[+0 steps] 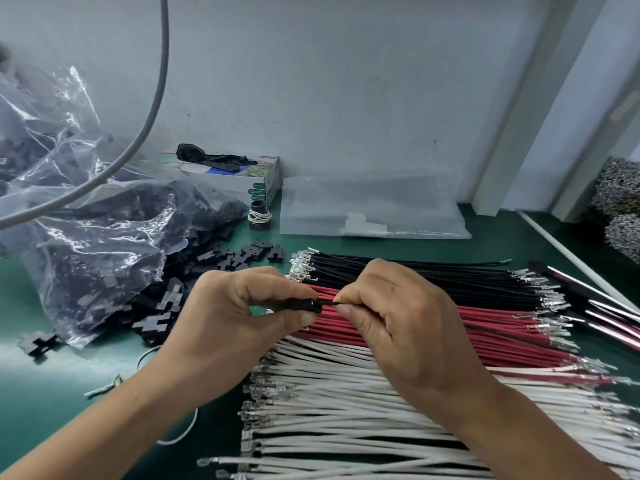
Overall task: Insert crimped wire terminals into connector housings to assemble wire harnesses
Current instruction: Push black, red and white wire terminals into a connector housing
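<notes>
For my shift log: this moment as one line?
step: inserting wire | left hand: holds black housing | right hand: pinches black wire at housing | seated: unclear

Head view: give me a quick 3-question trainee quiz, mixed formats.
1. Multiple choice: which wire colour does the right hand pinch at the housing?
A. white
B. black
C. red

2. True or false: the left hand holds the housing.

3. Fill in: on the mat, the wire rows run, far to near: black wires, ____ wires, white wires.

Key: 1 B; 2 true; 3 red.
</notes>
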Available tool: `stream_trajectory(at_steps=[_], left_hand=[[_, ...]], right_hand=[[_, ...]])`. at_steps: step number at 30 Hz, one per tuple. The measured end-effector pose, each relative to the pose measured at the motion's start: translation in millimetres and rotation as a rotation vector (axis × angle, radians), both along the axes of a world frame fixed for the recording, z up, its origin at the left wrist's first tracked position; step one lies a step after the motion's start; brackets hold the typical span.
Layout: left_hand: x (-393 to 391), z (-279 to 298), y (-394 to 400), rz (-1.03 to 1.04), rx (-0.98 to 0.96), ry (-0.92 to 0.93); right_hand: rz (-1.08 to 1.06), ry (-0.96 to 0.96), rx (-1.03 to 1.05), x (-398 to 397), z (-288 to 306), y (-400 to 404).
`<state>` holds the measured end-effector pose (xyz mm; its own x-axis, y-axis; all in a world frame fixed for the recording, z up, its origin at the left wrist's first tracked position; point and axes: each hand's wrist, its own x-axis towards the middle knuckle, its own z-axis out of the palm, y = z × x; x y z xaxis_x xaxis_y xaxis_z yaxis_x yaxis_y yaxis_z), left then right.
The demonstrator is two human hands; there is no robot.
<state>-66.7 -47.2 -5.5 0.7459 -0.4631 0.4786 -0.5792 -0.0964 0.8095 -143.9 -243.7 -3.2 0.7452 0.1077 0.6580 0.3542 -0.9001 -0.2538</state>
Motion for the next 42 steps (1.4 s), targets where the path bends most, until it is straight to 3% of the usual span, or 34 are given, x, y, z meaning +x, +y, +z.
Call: stream_trajectory(at_steps=[6,13,18,26,32,42], left_hand=[[-2,1,0,0.017,0.006,-0.049],[2,1,0,0.074,-0.044,0.09],[4,3,1,0.134,-0.082,0.183],[7,4,3,0.15,-0.075,0.247],[4,14,3,-0.025,-0.278,0.544],[9,8,6,-0.132,-0.306,0.723]], right_hand=[[0.009,-0.06,-0.04,2,-2,6],[-0.134,-0.238,-0.19,2,8,-1],[-0.137,0.112,-0.29,3,-4,9],[-0.101,0.151,-0.127,1,0,1],[-0.007,0.09,0.157,-7,7,-4],[-0.066,0.027,0.143,-14,11,-7]])
